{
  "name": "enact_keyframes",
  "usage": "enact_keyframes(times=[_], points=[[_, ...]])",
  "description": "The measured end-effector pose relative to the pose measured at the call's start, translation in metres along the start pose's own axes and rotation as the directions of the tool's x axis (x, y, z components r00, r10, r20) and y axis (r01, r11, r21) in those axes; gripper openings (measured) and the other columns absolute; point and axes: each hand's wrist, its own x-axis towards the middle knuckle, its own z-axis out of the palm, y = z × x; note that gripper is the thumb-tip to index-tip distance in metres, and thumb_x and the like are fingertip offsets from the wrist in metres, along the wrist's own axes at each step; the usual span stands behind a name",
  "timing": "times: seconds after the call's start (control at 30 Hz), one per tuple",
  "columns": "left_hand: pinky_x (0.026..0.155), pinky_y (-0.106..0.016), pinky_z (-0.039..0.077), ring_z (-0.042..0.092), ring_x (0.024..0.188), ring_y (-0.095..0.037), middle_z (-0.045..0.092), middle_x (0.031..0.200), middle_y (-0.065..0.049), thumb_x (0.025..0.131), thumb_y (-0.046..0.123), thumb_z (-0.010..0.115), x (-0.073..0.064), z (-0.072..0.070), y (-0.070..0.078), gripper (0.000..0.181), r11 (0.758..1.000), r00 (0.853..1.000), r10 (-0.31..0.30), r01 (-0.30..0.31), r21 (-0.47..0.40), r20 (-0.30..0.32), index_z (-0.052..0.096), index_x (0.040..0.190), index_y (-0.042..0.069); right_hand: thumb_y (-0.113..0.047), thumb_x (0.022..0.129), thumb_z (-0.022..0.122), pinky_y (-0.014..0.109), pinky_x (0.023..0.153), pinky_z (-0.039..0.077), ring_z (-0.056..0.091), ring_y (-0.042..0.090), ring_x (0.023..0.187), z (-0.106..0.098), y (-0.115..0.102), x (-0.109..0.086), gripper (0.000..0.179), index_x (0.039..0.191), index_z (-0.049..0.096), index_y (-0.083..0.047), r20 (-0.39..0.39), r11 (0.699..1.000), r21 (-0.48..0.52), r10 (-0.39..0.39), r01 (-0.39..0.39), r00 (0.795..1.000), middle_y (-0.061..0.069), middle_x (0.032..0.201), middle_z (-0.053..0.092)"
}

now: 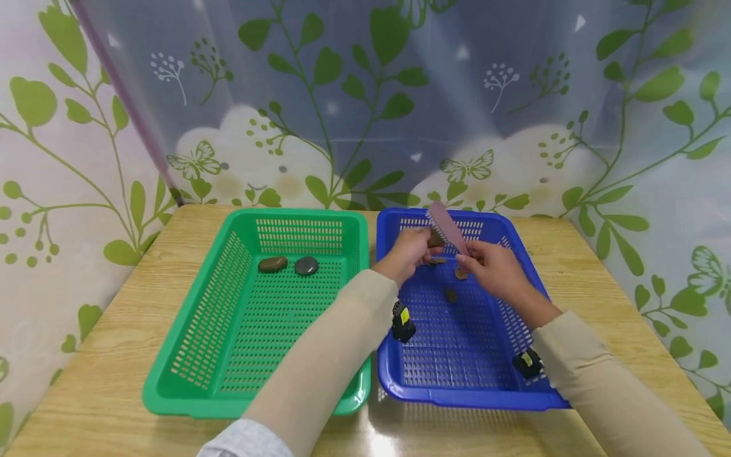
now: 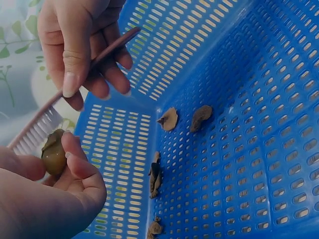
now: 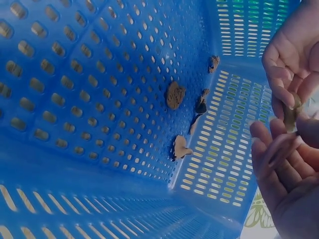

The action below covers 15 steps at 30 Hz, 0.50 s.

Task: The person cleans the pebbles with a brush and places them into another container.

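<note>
Over the far part of the blue basket (image 1: 474, 398), my left hand (image 1: 407, 255) pinches a smooth olive-brown stone (image 2: 54, 158) with a darker, crusty patch on top. My right hand (image 1: 498, 270) grips a pink brush (image 1: 448, 228) by its thin handle. The brush's white bristles (image 2: 36, 133) face the stone and lie right against or beside it; contact is hard to tell. Beneath the hands, several rough brown pieces lie on the basket floor, among them a pale tan one (image 2: 168, 119) and a dark lumpy one (image 2: 201, 118).
To the left stands a green basket (image 1: 194, 406) holding a brown stone (image 1: 272, 264) and a dark grey stone (image 1: 306, 266). Both baskets sit on a wooden table (image 1: 91, 381). A leaf-patterned curtain (image 1: 354, 95) hangs behind. Small black devices (image 1: 403, 322) are worn at the wrists.
</note>
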Motion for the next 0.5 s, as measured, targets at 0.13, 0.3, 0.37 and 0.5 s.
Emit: enact_keyframes(times=[0.13, 0.3, 0.37, 0.5], points=[[0.061, -0.023, 0.039, 0.047, 0.056, -0.007, 0.07, 0.092, -0.012, 0.104, 0.015, 0.043, 0.001, 0.0016, -0.0005, 0.032, 1.0, 1.0, 0.016, -0.016, 0.012, -0.009, 0.061, 0.126, 0.001, -0.016, 0.1, 0.056, 0.032, 0.057, 0.038, 0.061, 0.023, 0.069, 0.0003, 0.0015, 0.0001, 0.025, 0.11, 0.064, 0.005, 0.036, 1.0, 0.005, 0.007, -0.008, 0.999, 0.017, 0.088, 0.072], [0.06, -0.023, 0.04, 0.052, 0.061, -0.008, 0.07, 0.094, -0.01, 0.104, 0.018, 0.046, 0.0027, 0.0023, -0.0019, 0.032, 0.998, 0.999, 0.047, -0.046, 0.048, -0.02, 0.062, 0.128, 0.004, -0.017, 0.099, 0.058, 0.031, 0.054, 0.038, 0.061, 0.02, 0.068, 0.0001, 0.0025, 0.0003, 0.025, 0.111, 0.065, 0.004, 0.02, 1.0, -0.013, 0.025, -0.025, 0.999, 0.017, 0.088, 0.073], [0.059, -0.022, 0.04, 0.055, 0.065, -0.009, 0.07, 0.094, -0.01, 0.104, 0.018, 0.046, 0.0032, 0.0018, -0.0025, 0.032, 0.997, 0.998, 0.052, -0.051, 0.066, -0.02, 0.062, 0.128, 0.004, -0.018, 0.099, 0.058, 0.031, 0.053, 0.037, 0.057, 0.018, 0.064, -0.0004, 0.0025, 0.0, 0.025, 0.109, 0.066, 0.004, 0.011, 0.999, -0.026, 0.036, -0.036, 0.999, 0.016, 0.087, 0.073], [0.058, -0.019, 0.041, 0.057, 0.07, -0.009, 0.071, 0.099, -0.012, 0.104, 0.018, 0.045, 0.0037, 0.0012, -0.0033, 0.033, 0.994, 0.998, 0.064, -0.062, 0.091, -0.021, 0.061, 0.128, 0.003, -0.019, 0.099, 0.058, 0.031, 0.052, 0.037, 0.056, 0.018, 0.063, -0.0017, 0.0024, -0.0004, 0.028, 0.113, 0.065, 0.004, 0.004, 0.997, -0.038, 0.065, -0.065, 0.998, 0.015, 0.087, 0.072]])
